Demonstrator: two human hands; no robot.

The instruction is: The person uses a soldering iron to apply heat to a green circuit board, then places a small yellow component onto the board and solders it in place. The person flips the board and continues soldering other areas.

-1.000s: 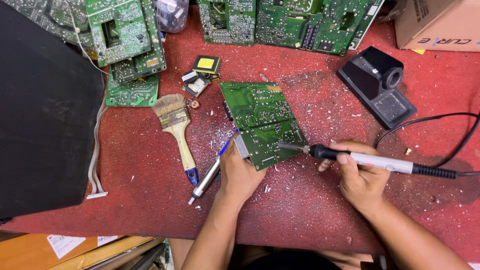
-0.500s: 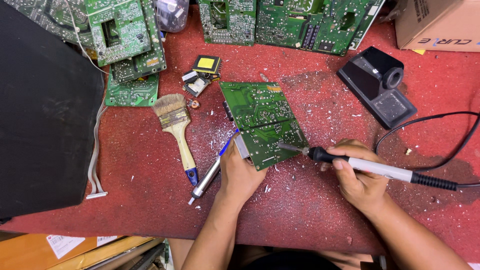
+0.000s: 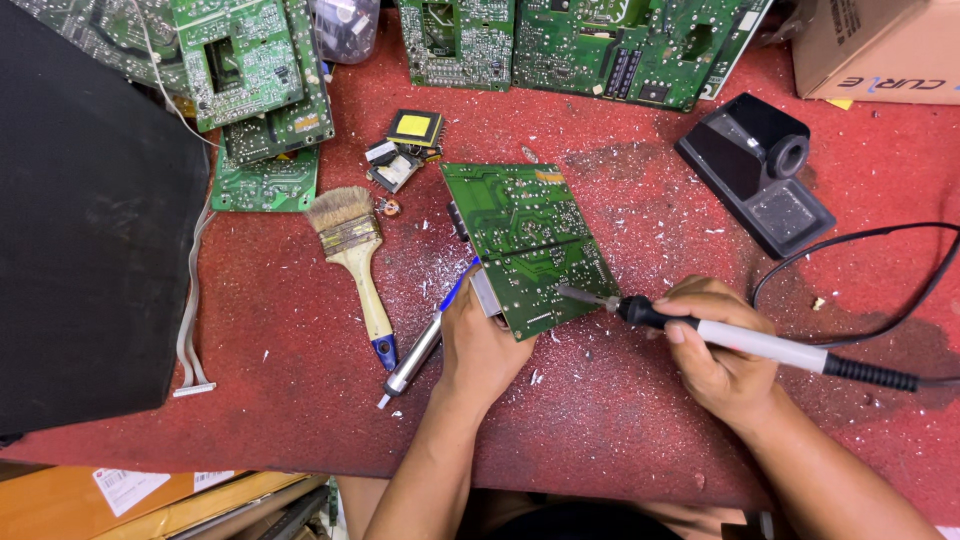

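At the frame's centre, our left hand (image 3: 483, 345) pins the green circuit board (image 3: 528, 245) flat on the red table (image 3: 620, 440), steadying it while our right hand (image 3: 722, 350) grips the soldering iron (image 3: 740, 338) pen-style, its tip touching the board's lower edge.

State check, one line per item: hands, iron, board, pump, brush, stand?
left hand: steadies the circuit board's near corner, desoldering pump alongside
right hand: grips soldering iron
soldering iron: tip on board
circuit board: flat, solder side up
desoldering pump: lying on mat
brush: lying idle
iron stand: empty
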